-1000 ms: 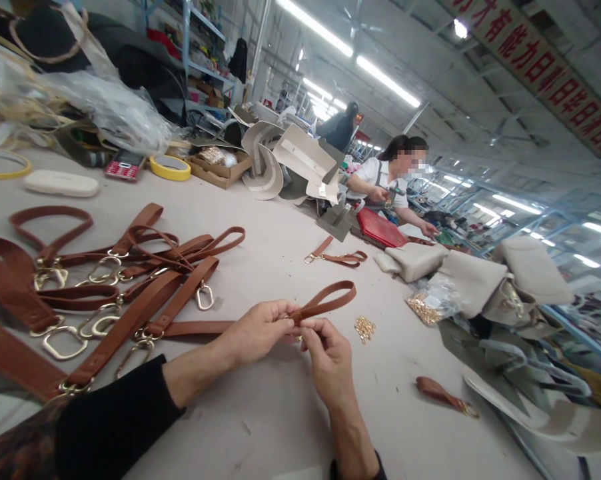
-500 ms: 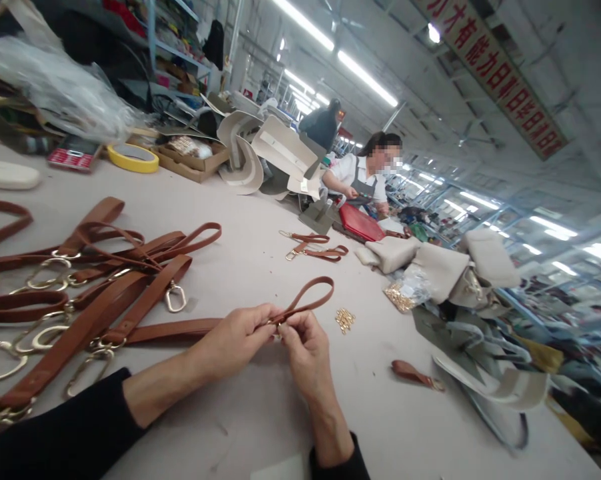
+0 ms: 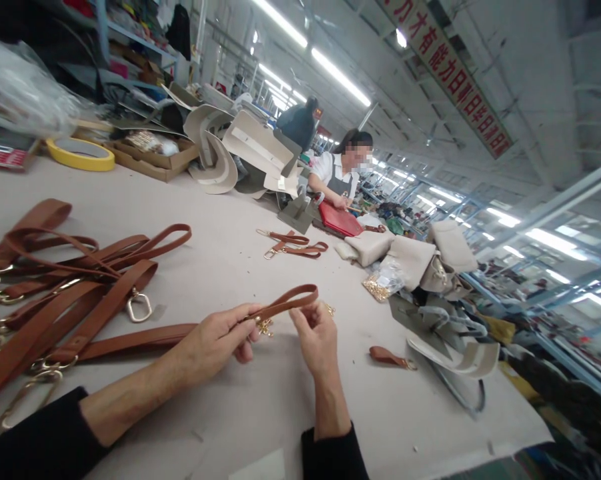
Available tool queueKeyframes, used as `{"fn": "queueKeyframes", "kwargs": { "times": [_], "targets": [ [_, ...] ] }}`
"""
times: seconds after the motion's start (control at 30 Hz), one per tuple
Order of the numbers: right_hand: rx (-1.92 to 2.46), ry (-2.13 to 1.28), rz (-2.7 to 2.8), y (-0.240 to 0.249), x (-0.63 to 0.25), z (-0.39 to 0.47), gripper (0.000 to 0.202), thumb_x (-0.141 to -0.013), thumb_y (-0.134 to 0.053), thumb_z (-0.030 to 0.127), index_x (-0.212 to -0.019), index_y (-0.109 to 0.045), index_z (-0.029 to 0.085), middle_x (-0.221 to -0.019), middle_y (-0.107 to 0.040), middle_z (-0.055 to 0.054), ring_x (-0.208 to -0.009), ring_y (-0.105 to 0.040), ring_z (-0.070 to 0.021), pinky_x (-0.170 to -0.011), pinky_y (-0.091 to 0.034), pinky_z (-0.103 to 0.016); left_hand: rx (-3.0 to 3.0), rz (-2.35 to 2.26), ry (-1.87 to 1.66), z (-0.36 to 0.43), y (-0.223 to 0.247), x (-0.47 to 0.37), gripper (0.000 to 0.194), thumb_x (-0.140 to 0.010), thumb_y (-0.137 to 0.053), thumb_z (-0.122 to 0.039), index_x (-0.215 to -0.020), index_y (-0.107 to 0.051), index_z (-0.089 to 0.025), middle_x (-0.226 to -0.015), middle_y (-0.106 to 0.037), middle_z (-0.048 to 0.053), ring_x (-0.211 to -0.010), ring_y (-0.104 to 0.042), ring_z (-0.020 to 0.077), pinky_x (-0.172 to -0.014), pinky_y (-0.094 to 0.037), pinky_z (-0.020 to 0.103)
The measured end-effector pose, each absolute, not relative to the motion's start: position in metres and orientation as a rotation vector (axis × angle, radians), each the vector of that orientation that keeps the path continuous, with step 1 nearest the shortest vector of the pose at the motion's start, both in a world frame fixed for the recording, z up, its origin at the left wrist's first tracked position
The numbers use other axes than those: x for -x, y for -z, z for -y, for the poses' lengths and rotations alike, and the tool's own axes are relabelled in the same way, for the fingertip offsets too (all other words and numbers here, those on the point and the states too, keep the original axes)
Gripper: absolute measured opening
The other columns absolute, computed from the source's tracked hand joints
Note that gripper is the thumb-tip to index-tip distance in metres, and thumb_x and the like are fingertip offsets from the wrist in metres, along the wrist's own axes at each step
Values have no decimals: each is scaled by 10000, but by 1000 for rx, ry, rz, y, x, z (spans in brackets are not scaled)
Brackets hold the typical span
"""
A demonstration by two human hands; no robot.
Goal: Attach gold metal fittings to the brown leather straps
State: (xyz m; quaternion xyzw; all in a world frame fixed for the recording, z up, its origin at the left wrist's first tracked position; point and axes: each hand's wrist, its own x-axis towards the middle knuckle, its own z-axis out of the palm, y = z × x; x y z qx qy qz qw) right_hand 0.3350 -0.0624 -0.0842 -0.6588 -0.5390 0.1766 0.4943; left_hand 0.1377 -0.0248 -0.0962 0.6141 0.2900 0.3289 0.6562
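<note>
My left hand (image 3: pixel 225 343) is closed on a brown leather strap (image 3: pixel 280 307), thumb on top. The strap's loop end points right, above the table. Small brass pieces (image 3: pixel 264 327) show just below the strap by the left fingertips; whether the hand holds them cannot be told. My right hand (image 3: pixel 318 333) is beside the loop, thumb and fingers curled together just under it. What lies between those fingers is hidden. More brass fittings (image 3: pixel 329 309) peek out behind the right hand. A pile of brown straps with gold clasps (image 3: pixel 139 307) lies left of my left hand.
Two clasped straps (image 3: pixel 293 245) lie farther back, and a short leather tab (image 3: pixel 391 358) to the right. Yellow tape (image 3: pixel 80 155) and a cardboard box (image 3: pixel 155 163) stand back left. Beige bags (image 3: pixel 410 260) line the right side. A co-worker (image 3: pixel 340 173) handles a red bag (image 3: pixel 338 219).
My right hand has moved off the left fingertips toward the loop's end, partly covering the brass pile. The loop has flattened, and the view has swung right.
</note>
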Motion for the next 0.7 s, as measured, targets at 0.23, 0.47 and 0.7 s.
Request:
{"fn": "queueKeyframes", "kwargs": {
  "times": [0.23,0.47,0.7],
  "targets": [
    [2309,230,1598,103,-400,74,211,-865,-455,133,-1057,-536,164,-919,-693,-76,-851,-645,-205,-729,-445,-288,-1243,-741,-804,19,101,-139,505,-881,-464,-523,-1170,-577,-125,-629,-468,-37,-504,-434,101,-469,-424,215],
    [2415,344,1678,108,-402,67,206,-866,-425,83,-1001,-570,139,-808,-677,-97,-776,-635,-215,-675,-399,-284,-1157,-759,-790,23,87,-133,577,-828,-526,-448,-1291,-547,-104,-578,-475,-41,-545,-425,117,-498,-363,220],
    [2416,388,1682,110,-408,63,227,-841,-448,98,-1006,-598,142,-818,-688,-96,-791,-641,-219,-690,-405,-284,-1142,-719,-739,25,87,-139,418,-689,-677,-308,-1053,-664,-104,-683,-610,-21,-626,-526,110,-673,-421,238]
  ]
}}
